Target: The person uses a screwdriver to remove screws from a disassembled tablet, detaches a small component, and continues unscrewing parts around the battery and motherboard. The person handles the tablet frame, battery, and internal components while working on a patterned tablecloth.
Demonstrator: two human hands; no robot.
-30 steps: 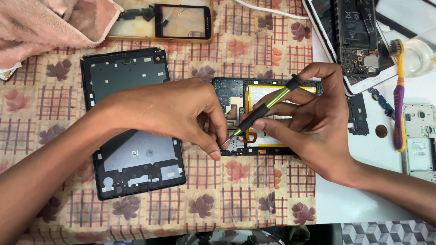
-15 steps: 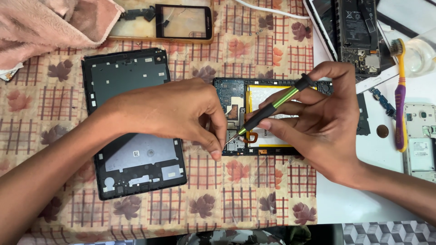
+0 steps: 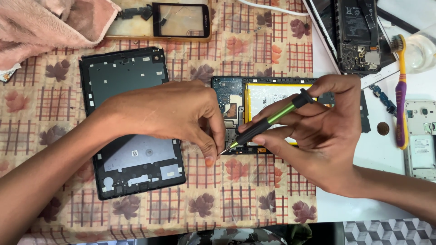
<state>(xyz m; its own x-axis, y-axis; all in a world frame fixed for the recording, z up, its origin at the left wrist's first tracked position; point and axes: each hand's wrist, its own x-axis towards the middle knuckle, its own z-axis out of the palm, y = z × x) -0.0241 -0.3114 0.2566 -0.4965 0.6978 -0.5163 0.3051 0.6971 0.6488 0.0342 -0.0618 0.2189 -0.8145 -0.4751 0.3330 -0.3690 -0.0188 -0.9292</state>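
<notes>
Green-banded screwdriver, pinched in the right hand, meets the opened tablet edge; left hand fingertips press together beside its tip, perhaps steadying a screw; keep it upright.

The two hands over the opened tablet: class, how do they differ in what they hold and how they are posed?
The right hand grips a green-and-black screwdriver like a pen; the left hand holds no tool. The left hand lies palm down, fingertips pinched at the screwdriver's tip; the right hand is turned sideways. Both hover over the tablet.
</notes>
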